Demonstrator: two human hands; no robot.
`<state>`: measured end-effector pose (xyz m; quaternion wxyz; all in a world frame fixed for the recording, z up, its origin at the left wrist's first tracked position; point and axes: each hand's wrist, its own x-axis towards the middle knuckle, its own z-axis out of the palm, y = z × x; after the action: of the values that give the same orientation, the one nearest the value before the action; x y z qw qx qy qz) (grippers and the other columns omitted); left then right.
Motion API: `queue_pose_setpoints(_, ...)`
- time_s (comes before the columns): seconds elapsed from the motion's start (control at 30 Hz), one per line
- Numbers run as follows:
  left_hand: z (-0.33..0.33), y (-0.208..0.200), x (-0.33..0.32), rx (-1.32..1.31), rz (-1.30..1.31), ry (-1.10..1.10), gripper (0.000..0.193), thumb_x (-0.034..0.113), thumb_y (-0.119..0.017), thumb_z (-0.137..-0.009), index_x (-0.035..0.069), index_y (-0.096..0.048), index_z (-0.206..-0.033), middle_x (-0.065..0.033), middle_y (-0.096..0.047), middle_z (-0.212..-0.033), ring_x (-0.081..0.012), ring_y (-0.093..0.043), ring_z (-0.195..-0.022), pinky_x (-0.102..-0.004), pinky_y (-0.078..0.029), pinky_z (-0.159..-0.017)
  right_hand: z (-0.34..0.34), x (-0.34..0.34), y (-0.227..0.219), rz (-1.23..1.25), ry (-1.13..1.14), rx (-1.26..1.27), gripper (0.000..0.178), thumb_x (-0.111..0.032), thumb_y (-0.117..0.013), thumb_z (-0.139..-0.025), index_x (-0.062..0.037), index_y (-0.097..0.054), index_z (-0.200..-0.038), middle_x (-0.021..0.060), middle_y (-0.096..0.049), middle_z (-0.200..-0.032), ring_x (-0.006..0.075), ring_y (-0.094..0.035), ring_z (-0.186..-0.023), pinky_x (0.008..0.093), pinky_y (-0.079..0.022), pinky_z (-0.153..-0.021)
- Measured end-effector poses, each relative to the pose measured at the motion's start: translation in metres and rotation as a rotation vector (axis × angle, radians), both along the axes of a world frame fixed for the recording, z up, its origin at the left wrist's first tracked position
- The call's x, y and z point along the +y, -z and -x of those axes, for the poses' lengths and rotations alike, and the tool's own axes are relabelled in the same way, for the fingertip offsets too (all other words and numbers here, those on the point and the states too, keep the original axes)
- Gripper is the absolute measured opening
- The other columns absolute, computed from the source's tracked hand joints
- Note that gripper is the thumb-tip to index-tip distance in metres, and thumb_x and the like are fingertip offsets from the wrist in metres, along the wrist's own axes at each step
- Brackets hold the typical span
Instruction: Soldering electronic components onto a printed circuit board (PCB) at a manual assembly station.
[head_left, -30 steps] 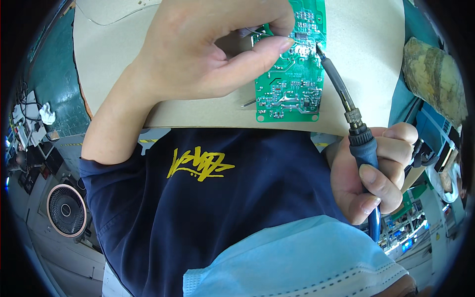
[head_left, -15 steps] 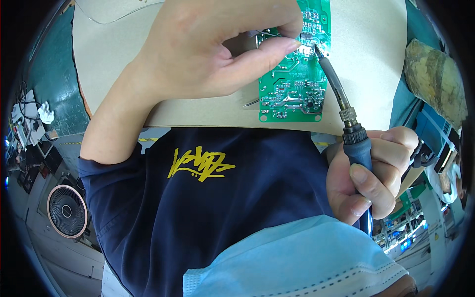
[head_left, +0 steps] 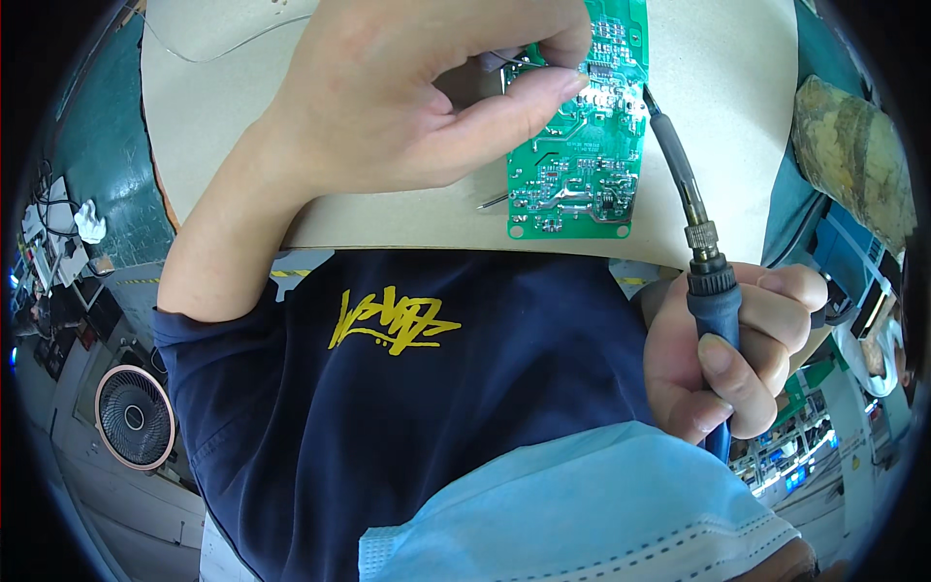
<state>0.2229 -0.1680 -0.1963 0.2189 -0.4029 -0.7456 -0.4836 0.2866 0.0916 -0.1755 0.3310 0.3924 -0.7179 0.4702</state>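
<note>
going left to right: out at 9 o'clock there's a crumpled white scrap [head_left: 90, 223] near some dark cables, and round at 8 a fan with a pinkish rim [head_left: 134, 417]. up at 10-ish a thin loose wire [head_left: 233, 50] curves over the beige sheet [head_left: 727, 97]. the left hand [head_left: 407, 107] sits near 12, thumb and index pinched narrow on a fine gray strand [head_left: 511, 61], and it's what's in the way: it covers the upper left of the green circuit board [head_left: 572, 160], which lies on the sheet toward 1 o'clock. the blue face mask [head_left: 572, 504] fills 5 o'clock. the soldering iron [head_left: 672, 160] slants in, tip at the board's right edge, can't tell if it's touching. the right hand [head_left: 732, 349], a bit past 3, has its fingers curled round the handle. mottled tan bundle [head_left: 849, 160] at 2. as for containers, only a blue boxy thing [head_left: 842, 254] at 3, and i can't make out what's in it.
</note>
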Motion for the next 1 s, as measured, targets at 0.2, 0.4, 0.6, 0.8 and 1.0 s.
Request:
queue_pose_setpoints(0.2,-0.001,-0.005,-0.005,-0.031,0.069,-0.002,0.012,-0.002,-0.076,-0.073,0.004,-0.069,-0.08,-0.0056,-0.056,-0.067,-0.0236,-0.052,-0.059,-0.0359,-0.041,-0.066,0.003,0.007,0.009,0.07,-0.087,-0.002,0.041,-0.033,-0.036,-0.104,-0.0023,-0.062,-0.106,0.0071,-0.053,-0.065,0.0206,-0.047,-0.06,0.0444,-0.031,-0.069)
queue_pose_setpoints(0.4,-0.008,-0.011,-0.008,-0.157,0.104,-0.079,0.01,-0.003,-0.074,-0.079,0.0,-0.068,-0.086,-0.0069,-0.059,-0.07,-0.0182,-0.052,-0.058,-0.03,-0.04,-0.058,0.014,0.009,0.022,0.131,-0.116,-0.271,0.058,-0.048,-0.038,-0.11,0.0032,-0.051,-0.134,0.0254,-0.066,-0.112,0.0364,-0.067,-0.079,0.0536,-0.052,-0.082)
queue_pose_setpoints(0.6,-0.014,-0.015,-0.01,-0.304,0.012,-0.148,0.01,-0.003,-0.075,-0.083,-0.004,-0.067,-0.089,-0.0077,-0.064,-0.073,-0.013,-0.052,-0.058,-0.0253,-0.038,-0.052,0.011,-0.007,0.02,0.142,0.137,-0.51,0.066,-0.052,-0.042,-0.108,0.009,-0.052,-0.132,0.0239,-0.064,-0.084,0.0369,-0.068,-0.08,0.049,-0.056,-0.078)
queue_pose_setpoints(0.8,-0.011,-0.012,-0.004,-0.239,0.089,-0.12,0.009,-0.003,-0.078,-0.076,0.001,-0.072,-0.081,-0.0067,-0.06,-0.064,-0.0185,-0.053,-0.055,-0.0304,-0.036,-0.052,0.016,-0.007,0.022,0.177,0.112,-0.49,0.063,-0.048,-0.041,-0.109,0.0095,-0.051,-0.132,0.0222,-0.062,-0.083,0.0353,-0.066,-0.075,0.0488,-0.056,-0.075)
queue_pose_setpoints(1.0,-0.009,-0.017,-0.006,-0.217,0.147,-0.075,0.009,-0.001,-0.079,-0.075,0.002,-0.072,-0.081,-0.0063,-0.059,-0.063,-0.0184,-0.052,-0.054,-0.0308,-0.036,-0.052,0.01,0.002,0.028,0.174,0.009,-0.431,0.058,-0.047,-0.035,-0.11,0.0049,-0.05,-0.133,0.0192,-0.062,-0.083,0.0321,-0.064,-0.072,0.0489,-0.055,-0.074)
